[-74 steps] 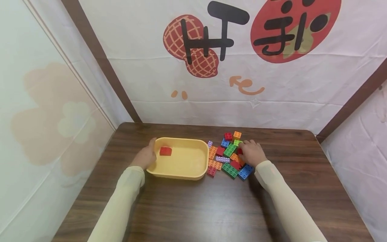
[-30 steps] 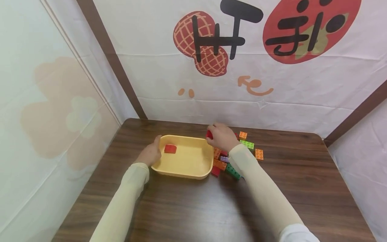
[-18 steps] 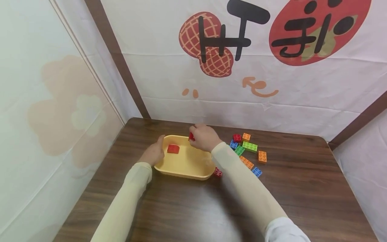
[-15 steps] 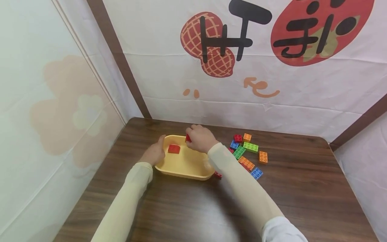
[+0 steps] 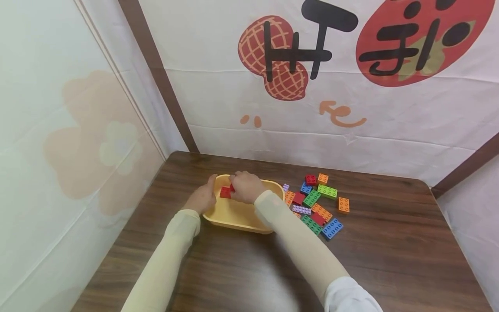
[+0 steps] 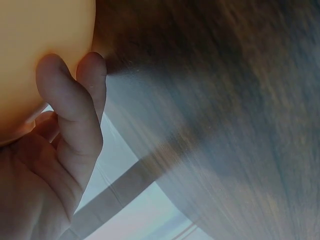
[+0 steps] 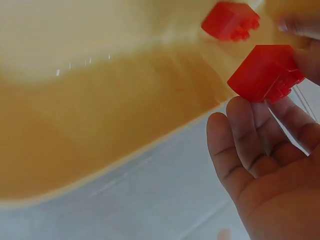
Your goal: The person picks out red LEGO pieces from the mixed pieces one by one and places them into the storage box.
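A yellow plastic tray (image 5: 238,220) sits on the table, its left end gripped by my left hand (image 5: 200,198). In the left wrist view, curled fingers (image 6: 70,95) press against the tray's outer wall (image 6: 45,30). My right hand (image 5: 248,187) is over the inside of the tray and pinches a red toy building brick (image 7: 262,72) between thumb and fingertips. Close beside it, another red brick (image 5: 225,192) lies on the tray floor near the left end. Most of the held brick is hidden by the hand in the head view.
Right of the tray lies a loose cluster of bricks, among them a lime green brick (image 5: 327,191), a blue brick (image 5: 332,229), a purple brick (image 5: 302,209) and an orange brick (image 5: 344,205). A printed cloth wall (image 5: 218,143) stands behind the table (image 5: 382,242).
My right hand has picked a red brick from the cluster and carried it left, down into the tray beside the other red brick. My left hand keeps its grip on the tray.
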`<state>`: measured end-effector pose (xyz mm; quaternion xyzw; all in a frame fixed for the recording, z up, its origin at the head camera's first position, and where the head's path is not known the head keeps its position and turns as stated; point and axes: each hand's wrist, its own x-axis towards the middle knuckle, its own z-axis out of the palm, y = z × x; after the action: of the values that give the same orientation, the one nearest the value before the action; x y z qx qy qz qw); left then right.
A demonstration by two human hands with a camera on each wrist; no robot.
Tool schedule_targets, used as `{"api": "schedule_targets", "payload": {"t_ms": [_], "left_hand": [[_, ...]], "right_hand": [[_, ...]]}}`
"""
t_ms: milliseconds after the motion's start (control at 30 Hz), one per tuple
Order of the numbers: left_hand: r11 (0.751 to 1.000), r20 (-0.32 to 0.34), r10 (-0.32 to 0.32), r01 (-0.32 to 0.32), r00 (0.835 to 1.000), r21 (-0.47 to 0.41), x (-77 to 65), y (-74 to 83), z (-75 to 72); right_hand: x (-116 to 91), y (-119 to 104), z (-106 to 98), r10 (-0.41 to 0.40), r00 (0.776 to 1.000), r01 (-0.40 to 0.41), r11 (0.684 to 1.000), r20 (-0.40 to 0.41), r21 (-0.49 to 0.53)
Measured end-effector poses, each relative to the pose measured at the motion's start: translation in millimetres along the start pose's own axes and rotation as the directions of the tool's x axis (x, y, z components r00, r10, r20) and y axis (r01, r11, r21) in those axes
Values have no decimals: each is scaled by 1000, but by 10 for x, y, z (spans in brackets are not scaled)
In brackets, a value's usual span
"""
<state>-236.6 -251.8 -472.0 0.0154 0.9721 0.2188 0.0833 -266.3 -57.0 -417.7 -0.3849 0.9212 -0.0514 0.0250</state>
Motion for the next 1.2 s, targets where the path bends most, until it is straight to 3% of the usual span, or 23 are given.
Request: {"api": "schedule_targets", "payload": {"t_ms": [433, 833, 1033, 1200], "left_hand": [[1000, 5, 5, -5, 1000, -3, -14, 55, 25], [999, -24, 52, -52, 998, 8, -20, 69, -12], [999, -26, 35, -35, 999, 0, -31, 51, -6], [1000, -17, 12, -12, 1000, -14, -43, 31, -7]], "right_hand": [[72, -77, 262, -37, 999, 35, 997, 23, 63], [135, -172, 334, -59, 998, 59, 998, -1, 9], [145, -235, 422, -53, 997, 56, 997, 58, -54], [158, -252, 456, -51, 998, 53, 995, 25, -82]]}}
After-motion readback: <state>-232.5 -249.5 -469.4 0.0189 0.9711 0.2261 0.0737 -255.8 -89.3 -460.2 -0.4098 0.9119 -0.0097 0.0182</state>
